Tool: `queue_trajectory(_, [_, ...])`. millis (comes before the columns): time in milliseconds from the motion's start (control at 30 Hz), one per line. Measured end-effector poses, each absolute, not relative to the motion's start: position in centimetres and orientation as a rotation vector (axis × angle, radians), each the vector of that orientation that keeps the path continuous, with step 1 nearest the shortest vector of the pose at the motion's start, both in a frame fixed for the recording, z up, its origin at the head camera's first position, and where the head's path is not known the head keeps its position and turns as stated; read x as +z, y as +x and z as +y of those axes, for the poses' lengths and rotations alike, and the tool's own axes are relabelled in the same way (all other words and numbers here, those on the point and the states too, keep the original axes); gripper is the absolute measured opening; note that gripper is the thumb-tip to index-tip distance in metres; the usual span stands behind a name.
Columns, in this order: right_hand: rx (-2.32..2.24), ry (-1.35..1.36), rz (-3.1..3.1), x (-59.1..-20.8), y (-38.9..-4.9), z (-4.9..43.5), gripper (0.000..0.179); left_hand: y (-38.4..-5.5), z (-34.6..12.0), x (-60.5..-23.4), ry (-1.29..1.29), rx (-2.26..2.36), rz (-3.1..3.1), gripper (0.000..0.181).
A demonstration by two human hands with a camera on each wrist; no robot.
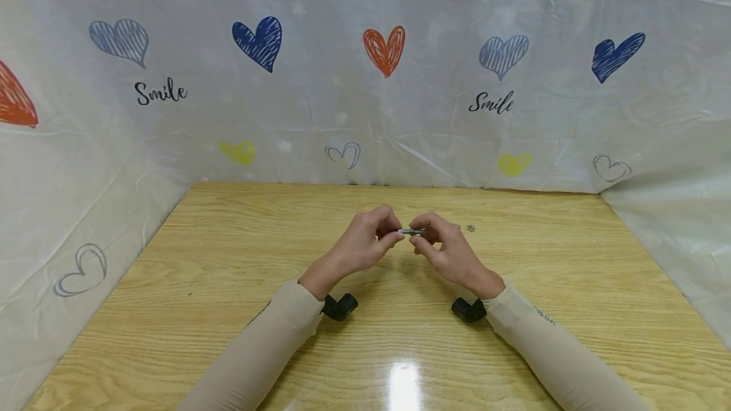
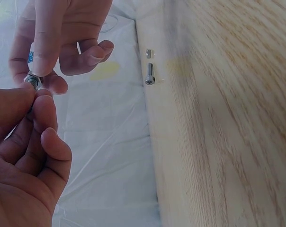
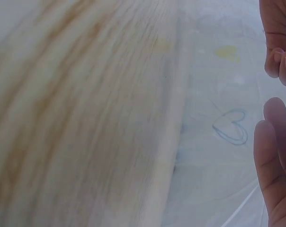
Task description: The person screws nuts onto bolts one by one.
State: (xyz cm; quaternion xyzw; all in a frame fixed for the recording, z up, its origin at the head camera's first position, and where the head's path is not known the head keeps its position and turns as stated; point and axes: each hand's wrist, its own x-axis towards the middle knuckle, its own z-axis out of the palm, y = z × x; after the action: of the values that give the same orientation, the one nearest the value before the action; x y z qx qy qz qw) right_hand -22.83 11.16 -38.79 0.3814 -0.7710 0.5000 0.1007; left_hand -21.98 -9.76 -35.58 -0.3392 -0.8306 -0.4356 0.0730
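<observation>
A small silvery bolt (image 1: 411,231) with a visible thread lies level between the two hands, above the table. My left hand (image 1: 365,240) pinches one end of it between thumb and fingers. At the other end, the thumb and fingertips of my right hand (image 1: 448,252) pinch a nut (image 2: 32,75) that sits at the bolt's thread; fingers partly cover it. The bolt's head is hidden in the left fingers. In the right wrist view only parts of both hands show at the right edge, the right hand (image 3: 275,165) lower, and the held pieces are out of sight.
Behind the hands, a loose socket-head screw (image 2: 150,74) and a loose nut (image 2: 148,53) lie close together on the wooden table (image 1: 240,259). A white cloth with printed hearts (image 1: 384,49) hangs behind the table and at both sides. Black wrist devices (image 1: 341,307) show below the hands.
</observation>
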Motion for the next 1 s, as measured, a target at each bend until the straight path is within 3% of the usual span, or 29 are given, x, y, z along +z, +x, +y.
queue_trajectory(267, [1.442, 1.123, -2.313, -37.6, -22.0, 10.9, 0.009, -21.9, -9.6, -35.6, -1.026, -1.308, -2.486, 0.005])
queue_trajectory(600, [1.430, 1.083, -2.355, -38.9, -23.0, 11.3, 0.010, -21.9, -9.6, -35.7, -1.031, -1.302, -2.487, 0.005])
queue_trajectory(800, [1.446, 1.075, -2.355, -38.9, -22.9, 11.4, 0.025, -22.0, -9.7, -35.6, -1.013, -1.312, -2.486, 0.005])
queue_trajectory(1000, [1.498, 1.113, -2.302, -38.8, -22.9, 11.3, 0.022, -22.0, -9.8, -35.6, -1.003, -1.312, -2.495, 0.005])
